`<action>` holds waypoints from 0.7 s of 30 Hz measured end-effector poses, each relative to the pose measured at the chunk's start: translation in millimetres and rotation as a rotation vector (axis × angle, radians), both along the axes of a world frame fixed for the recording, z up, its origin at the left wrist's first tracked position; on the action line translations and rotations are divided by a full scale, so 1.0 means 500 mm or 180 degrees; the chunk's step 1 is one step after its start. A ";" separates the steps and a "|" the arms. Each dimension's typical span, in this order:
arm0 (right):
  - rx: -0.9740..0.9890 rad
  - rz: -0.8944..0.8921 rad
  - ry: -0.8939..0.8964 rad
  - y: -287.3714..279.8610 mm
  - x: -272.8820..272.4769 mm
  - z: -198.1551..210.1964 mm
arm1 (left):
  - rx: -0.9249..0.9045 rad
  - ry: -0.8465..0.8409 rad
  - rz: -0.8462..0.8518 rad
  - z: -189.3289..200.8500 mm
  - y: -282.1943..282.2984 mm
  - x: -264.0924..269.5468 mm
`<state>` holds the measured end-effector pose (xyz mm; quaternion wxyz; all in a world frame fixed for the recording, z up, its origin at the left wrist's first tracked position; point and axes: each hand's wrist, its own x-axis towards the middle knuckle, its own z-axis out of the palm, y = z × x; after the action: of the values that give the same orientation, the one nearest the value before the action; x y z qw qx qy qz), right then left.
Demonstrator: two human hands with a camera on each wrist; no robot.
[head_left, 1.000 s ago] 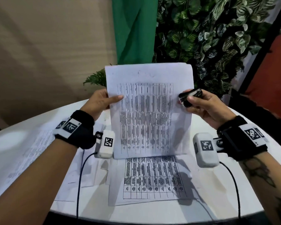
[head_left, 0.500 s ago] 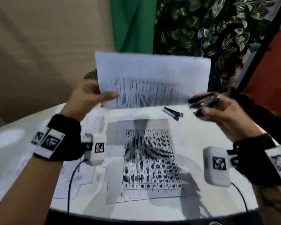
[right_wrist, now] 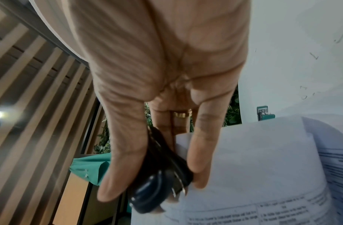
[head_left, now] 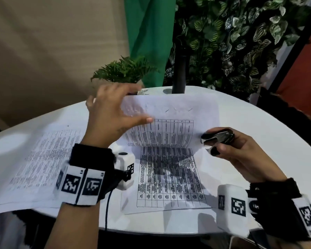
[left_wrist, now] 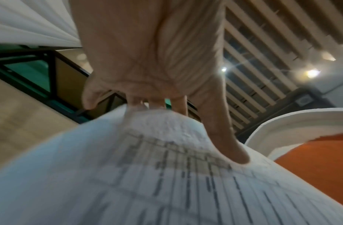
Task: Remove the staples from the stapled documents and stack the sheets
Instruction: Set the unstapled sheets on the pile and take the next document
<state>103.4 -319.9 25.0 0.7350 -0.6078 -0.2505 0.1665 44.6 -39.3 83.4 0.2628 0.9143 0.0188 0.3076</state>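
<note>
A printed sheet with a table on it curves down from my left hand toward the table top. My left thumb lies on its face near the top left corner and the fingers are behind it; the left wrist view shows the same pinch on the sheet. My right hand grips a black staple remover at the sheet's right edge. The right wrist view shows the staple remover between thumb and fingers, with paper against the index finger. A second printed sheet lies flat underneath.
A spread of printed papers covers the left of the round white table and overhangs its front edge. Loose staples lie on the table, near a small green stapler-like object. A potted fern and black pole stand at the back.
The sheet stood upright in both hands, rose higher, and has now come down, bending over the flat sheet. My left hand has shifted to its top left corner.
</note>
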 end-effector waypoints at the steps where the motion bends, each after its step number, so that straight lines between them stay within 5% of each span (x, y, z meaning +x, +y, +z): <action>1: 0.0039 -0.0003 0.0007 0.000 -0.002 0.001 | 0.0128 0.0197 0.0002 0.006 -0.008 0.004; 9: 0.0410 -0.0208 0.0257 0.008 -0.019 -0.019 | -0.0950 0.0955 -0.1537 0.046 -0.039 0.014; 21: 0.0327 -0.0744 0.0256 0.048 -0.047 -0.009 | -0.1197 0.0989 -0.1642 0.043 -0.050 0.021</action>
<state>79.8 -295.8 20.6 0.7890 -0.5872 -0.1565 0.0909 54.9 -64.5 105.1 0.4896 0.8605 -0.1166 0.0795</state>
